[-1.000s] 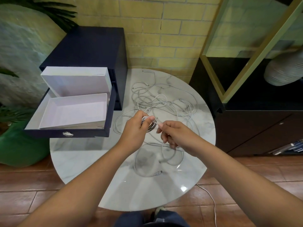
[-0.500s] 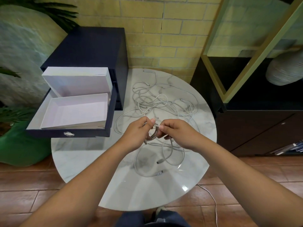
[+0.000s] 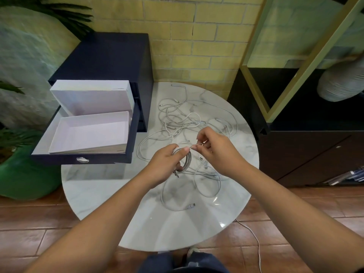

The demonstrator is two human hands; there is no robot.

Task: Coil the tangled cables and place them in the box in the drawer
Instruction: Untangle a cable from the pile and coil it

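1. pinching with the right hand [image 3: 218, 152]: thumb and forefinger closed on the free tail of a white cable, just beside the left thumb.
2. gripping with the left hand [image 3: 167, 164]: fingers curled round a small coil [image 3: 188, 160] of that same cable, loops standing roughly upright in the fist, one plug end poking out below the knuckles.
3. judged as the last turn of this coil: short tail left to wrap or tuck, no slack trailing far from the fingertips.
4. just beyond and beneath both hands, on the marble table [image 3: 98, 186]: the tangled cables [image 3: 183, 119] spread loose, with one big loop [image 3: 173, 203] lying nearer the body than the fingers.
5. left of the fingers and slightly farther out: the open white box [image 3: 88, 133] in the pulled-out drawer [image 3: 102, 160], with its lid [image 3: 92, 97] propped behind it.
6. for the coming move: box well apart from the coil, off to the left, long axis running left to right, mouth up; left hand nearer and already holding the coil, so probably a carry leftward over the drawer front.
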